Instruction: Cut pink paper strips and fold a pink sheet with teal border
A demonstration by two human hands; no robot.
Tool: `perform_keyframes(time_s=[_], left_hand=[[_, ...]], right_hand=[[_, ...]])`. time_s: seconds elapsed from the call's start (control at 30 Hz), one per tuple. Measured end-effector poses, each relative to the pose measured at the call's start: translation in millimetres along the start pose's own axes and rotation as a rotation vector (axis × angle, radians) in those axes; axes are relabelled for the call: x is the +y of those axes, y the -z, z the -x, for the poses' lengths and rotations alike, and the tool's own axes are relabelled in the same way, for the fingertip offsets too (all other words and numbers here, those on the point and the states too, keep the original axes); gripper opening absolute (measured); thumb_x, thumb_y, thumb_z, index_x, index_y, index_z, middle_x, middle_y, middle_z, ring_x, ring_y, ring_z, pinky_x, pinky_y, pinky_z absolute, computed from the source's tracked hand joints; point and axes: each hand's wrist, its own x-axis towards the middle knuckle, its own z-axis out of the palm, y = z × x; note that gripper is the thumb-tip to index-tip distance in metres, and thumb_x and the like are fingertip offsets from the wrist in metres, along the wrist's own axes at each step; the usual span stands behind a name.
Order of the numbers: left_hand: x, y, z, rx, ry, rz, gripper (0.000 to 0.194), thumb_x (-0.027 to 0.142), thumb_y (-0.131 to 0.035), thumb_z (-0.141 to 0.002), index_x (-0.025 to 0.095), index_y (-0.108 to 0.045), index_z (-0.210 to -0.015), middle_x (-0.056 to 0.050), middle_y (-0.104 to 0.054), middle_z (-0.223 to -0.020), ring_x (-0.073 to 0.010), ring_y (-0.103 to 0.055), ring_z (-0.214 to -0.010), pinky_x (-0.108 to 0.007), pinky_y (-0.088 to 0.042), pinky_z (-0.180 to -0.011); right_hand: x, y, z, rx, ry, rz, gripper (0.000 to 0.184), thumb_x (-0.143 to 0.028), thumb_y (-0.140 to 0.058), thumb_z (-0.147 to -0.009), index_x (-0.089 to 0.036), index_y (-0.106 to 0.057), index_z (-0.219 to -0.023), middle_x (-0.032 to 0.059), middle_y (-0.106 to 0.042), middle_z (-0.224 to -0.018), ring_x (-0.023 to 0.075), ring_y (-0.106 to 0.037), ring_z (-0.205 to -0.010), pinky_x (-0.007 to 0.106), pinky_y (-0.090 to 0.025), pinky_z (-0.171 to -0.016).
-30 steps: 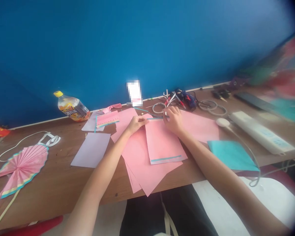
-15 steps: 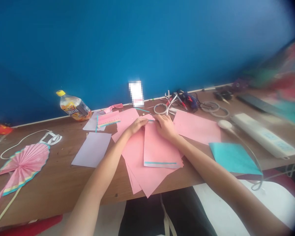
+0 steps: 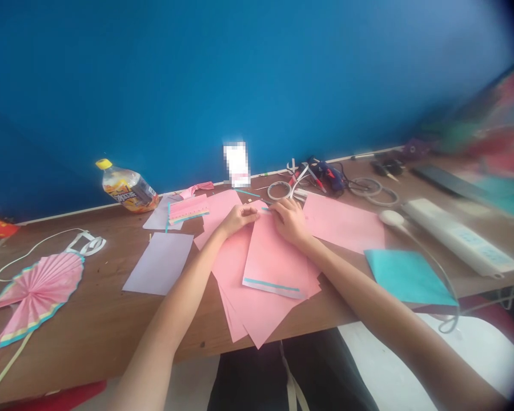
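- Paper is what I'm working here: a pink sheet (image 3: 272,257) with a blue strip (image 3: 269,283) along its near end, running from beneath the fingers toward the front of the counter (image 3: 205,321), on top of other pink sheets (image 3: 257,326).
- I judge it light and bendy, easily creased or torn, and likely to pivot on the paper below.
- I'd take it by the far edge, one corner to each hand, pressing flat rather than tugging.
- Left hand (image 3: 239,220): fingers bunched at the far left corner; I cannot tell whether paper is caught between them.
- Right hand (image 3: 290,222): lying over the far right part, fingers bent toward the far edge; their undersides are hidden, so I cannot tell if they pinch.
- Against one second ago, the sheet's near end has swung left of where it was, and the right fingers lie flatter and closer to the left ones, which have hardly shifted.
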Motion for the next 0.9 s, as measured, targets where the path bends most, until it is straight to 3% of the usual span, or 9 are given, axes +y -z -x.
perform_keyframes(time_s=[0.1, 0.23, 0.5, 0.9], left_hand=[[-4.2, 0.2, -1.2, 0.008, 0.014, 0.013, 0.032, 0.043, -0.073, -0.072, 0.012, -0.066, -0.076, -0.002, -0.061, -0.072, -0.0107, -0.053, -0.068, -0.024, -0.04, -0.067], [-6.3, -1.1, -1.2, 0.012, 0.014, -0.003, 0.035, 0.044, -0.075, -0.069, 0.012, -0.069, -0.081, -0.004, -0.066, -0.075, -0.0123, -0.056, -0.069, -0.025, -0.042, -0.067], [-6.6, -1.9, -2.0, -0.1, -0.035, 0.036, 0.036, 0.038, -0.074, -0.072, 0.012, -0.071, -0.096, -0.009, -0.07, -0.094, -0.0165, -0.063, -0.083, -0.027, -0.047, -0.075], [-15.7, -1.0, -5.5, -0.09, -0.071, -0.106, 0.025, 0.027, -0.067, -0.075, 0.013, -0.071, -0.095, -0.006, -0.069, -0.085, -0.0129, -0.06, -0.072, -0.025, -0.047, -0.068]], right_hand=[[-2.5, -2.0, -0.7, 0.031, 0.042, -0.063, 0.017, -0.018, -0.047, -0.091, -0.022, -0.064, -0.094, 0.0084, -0.064, -0.098, 0.0248, -0.053, -0.096, 0.038, -0.042, -0.084], [-6.2, -5.7, -0.9, -0.029, 0.031, -0.185, 0.016, -0.016, -0.047, -0.09, -0.022, -0.061, -0.098, 0.0063, -0.065, -0.091, 0.0211, -0.058, -0.087, 0.033, -0.046, -0.077], [-5.7, -14.9, 0.8, -0.049, -0.046, -0.211, 0.028, -0.017, -0.051, -0.088, -0.023, -0.055, -0.115, 0.0042, -0.069, -0.098, 0.0187, -0.063, -0.087, 0.03, -0.048, -0.078], [-4.9, -18.4, 0.8, -0.045, -0.077, -0.277, 0.027, -0.014, -0.051, -0.085, -0.021, -0.056, -0.11, 0.0052, -0.068, -0.094, 0.0171, -0.064, -0.082, 0.027, -0.048, -0.075]])
